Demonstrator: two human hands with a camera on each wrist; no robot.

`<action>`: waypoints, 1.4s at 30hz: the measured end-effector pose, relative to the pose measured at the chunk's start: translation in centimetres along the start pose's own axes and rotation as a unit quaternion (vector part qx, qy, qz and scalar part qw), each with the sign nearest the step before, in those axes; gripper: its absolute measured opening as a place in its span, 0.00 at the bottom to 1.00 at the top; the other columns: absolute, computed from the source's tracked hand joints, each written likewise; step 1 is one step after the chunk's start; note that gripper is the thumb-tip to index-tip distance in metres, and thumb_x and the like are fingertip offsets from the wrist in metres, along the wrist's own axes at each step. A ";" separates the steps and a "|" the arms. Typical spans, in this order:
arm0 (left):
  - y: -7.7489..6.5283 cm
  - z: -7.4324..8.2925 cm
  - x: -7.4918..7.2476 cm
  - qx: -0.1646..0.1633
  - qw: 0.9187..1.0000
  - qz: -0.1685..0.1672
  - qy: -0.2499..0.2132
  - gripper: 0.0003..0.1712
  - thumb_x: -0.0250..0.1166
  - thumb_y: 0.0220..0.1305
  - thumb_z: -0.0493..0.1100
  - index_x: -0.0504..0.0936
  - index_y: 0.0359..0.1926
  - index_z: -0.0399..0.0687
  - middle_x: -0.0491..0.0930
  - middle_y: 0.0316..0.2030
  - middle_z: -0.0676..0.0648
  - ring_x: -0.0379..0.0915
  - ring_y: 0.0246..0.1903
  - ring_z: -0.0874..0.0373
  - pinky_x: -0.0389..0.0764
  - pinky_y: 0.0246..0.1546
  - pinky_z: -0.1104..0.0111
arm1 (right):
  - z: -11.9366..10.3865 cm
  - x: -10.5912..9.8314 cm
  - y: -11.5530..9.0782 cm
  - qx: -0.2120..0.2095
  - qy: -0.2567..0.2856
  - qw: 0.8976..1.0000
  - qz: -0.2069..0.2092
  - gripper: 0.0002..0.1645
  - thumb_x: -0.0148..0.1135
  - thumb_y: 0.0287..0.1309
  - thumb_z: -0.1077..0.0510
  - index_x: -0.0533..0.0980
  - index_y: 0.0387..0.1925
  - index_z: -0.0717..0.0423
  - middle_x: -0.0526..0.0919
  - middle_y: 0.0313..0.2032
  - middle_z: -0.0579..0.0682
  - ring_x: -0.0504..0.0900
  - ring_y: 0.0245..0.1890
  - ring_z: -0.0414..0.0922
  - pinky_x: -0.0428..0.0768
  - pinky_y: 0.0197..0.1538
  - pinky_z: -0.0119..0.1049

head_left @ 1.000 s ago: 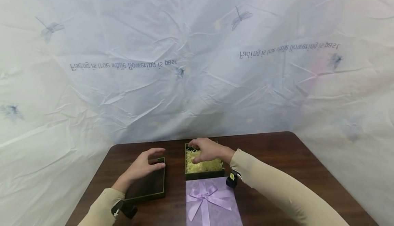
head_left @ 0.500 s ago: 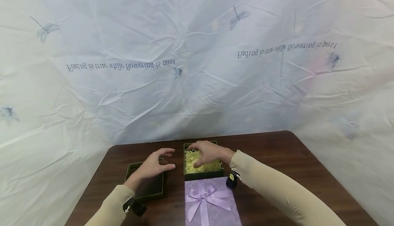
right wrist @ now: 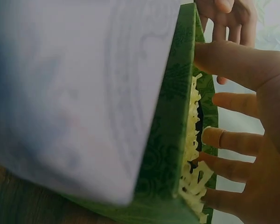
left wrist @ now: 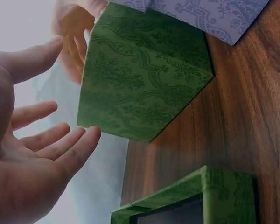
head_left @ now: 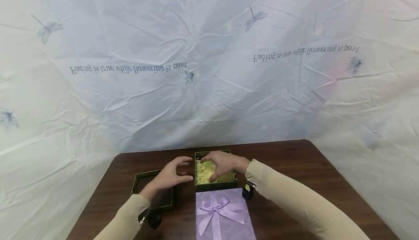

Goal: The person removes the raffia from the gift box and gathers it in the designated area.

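A green patterned box filled with pale yellow shredded paper stands at the table's middle back. Over the paper is my right hand, fingers spread and slightly bent, with nothing gripped; the right wrist view shows its fingertips right at the strands. My left hand hangs left of the box, thumb and fingers apart, holding nothing. In the left wrist view its fingertips overlap the edge of the box's green side wall. The left forearm partly hides a shallow green-rimmed lid with a dark inside.
A lavender gift box with a ribbon bow lies just in front of the green box. The brown wooden table extends to both sides. A pale printed sheet hangs behind it.
My left hand has moved right, from over the lid to beside the green box. My right hand has shifted slightly nearer me, its thumb moving right over the shredded paper.
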State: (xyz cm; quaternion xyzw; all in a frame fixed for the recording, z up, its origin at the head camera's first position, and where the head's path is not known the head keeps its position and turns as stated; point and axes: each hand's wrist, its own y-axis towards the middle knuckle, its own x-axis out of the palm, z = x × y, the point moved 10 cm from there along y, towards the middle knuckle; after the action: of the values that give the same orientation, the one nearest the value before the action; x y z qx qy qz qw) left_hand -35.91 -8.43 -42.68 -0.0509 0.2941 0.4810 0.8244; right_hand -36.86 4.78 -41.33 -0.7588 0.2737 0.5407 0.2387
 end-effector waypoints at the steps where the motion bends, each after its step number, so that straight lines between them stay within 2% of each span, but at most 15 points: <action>1: 0.1 -0.1 0.1 -0.001 1.000 -0.002 -0.002 0.39 0.74 0.55 0.43 0.68 0.66 0.39 0.66 0.64 0.36 0.68 0.61 0.35 0.82 0.50 0.57 | 0.0 0.1 0.0 -0.001 -0.002 1.000 -0.005 0.46 0.76 0.45 0.43 0.70 0.66 0.48 0.74 0.63 0.51 0.72 0.63 0.50 0.73 0.62 0.44; 7: 0.4 -0.3 0.9 0.000 1.000 -0.012 -0.016 0.40 0.74 0.55 0.41 0.67 0.66 0.35 0.65 0.64 0.36 0.68 0.60 0.37 0.82 0.49 0.63 | 0.6 0.9 0.1 -0.001 -0.016 0.999 -0.030 0.47 0.75 0.47 0.42 0.68 0.68 0.44 0.72 0.64 0.50 0.70 0.64 0.48 0.73 0.63 0.43; 13: 0.6 -0.8 1.7 0.006 0.999 -0.019 -0.037 0.39 0.74 0.56 0.39 0.66 0.65 0.32 0.64 0.63 0.33 0.68 0.60 0.34 0.82 0.49 0.58 | 0.8 1.6 0.3 -0.017 -0.022 0.998 -0.048 0.46 0.75 0.48 0.45 0.67 0.68 0.44 0.70 0.65 0.51 0.70 0.65 0.48 0.72 0.64 0.42; 20: 0.8 -1.1 2.0 -0.001 0.998 -0.023 -0.053 0.41 0.73 0.56 0.40 0.64 0.66 0.31 0.63 0.64 0.32 0.68 0.60 0.34 0.82 0.50 0.58 | 0.6 2.2 0.6 -0.036 -0.020 0.997 -0.065 0.44 0.74 0.50 0.48 0.67 0.68 0.45 0.68 0.67 0.52 0.67 0.67 0.49 0.70 0.66 0.43; 29: 0.9 -1.3 2.5 -0.009 0.994 -0.054 -0.089 0.42 0.71 0.58 0.37 0.60 0.69 0.32 0.58 0.67 0.33 0.65 0.63 0.34 0.80 0.53 0.59 | 0.6 3.1 0.8 -0.074 -0.054 0.994 -0.064 0.45 0.76 0.47 0.52 0.68 0.67 0.45 0.70 0.66 0.53 0.69 0.66 0.49 0.71 0.65 0.41; 32: 0.8 -1.2 2.8 -0.006 0.993 -0.065 -0.101 0.42 0.70 0.59 0.36 0.59 0.69 0.31 0.56 0.67 0.32 0.62 0.64 0.32 0.79 0.54 0.57 | 0.6 3.4 0.7 -0.074 -0.067 0.993 -0.070 0.45 0.75 0.46 0.55 0.68 0.68 0.43 0.69 0.66 0.54 0.70 0.65 0.50 0.74 0.63 0.41; 39: 0.5 -1.0 2.6 -0.010 0.998 -0.055 -0.012 0.43 0.71 0.59 0.45 0.62 0.70 0.37 0.60 0.68 0.36 0.65 0.63 0.35 0.74 0.58 0.47 | 0.7 3.9 0.3 -0.056 -0.082 0.991 -0.087 0.48 0.70 0.46 0.65 0.66 0.69 0.39 0.67 0.68 0.54 0.69 0.66 0.51 0.76 0.61 0.43; 42: 0.5 -1.0 2.7 -0.016 0.998 -0.056 -0.011 0.44 0.72 0.59 0.46 0.61 0.70 0.38 0.60 0.68 0.36 0.65 0.63 0.35 0.73 0.58 0.46 | 0.8 4.1 0.1 -0.048 -0.087 0.991 -0.095 0.50 0.68 0.45 0.69 0.65 0.70 0.38 0.67 0.68 0.53 0.69 0.66 0.50 0.77 0.59 0.42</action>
State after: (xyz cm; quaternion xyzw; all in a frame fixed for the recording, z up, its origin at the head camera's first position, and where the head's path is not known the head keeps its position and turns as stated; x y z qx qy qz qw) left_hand -35.75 -6.50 -44.84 -0.0755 0.2744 0.4394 0.8520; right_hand -36.40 4.54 -45.51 -0.7421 0.1528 0.5919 0.2752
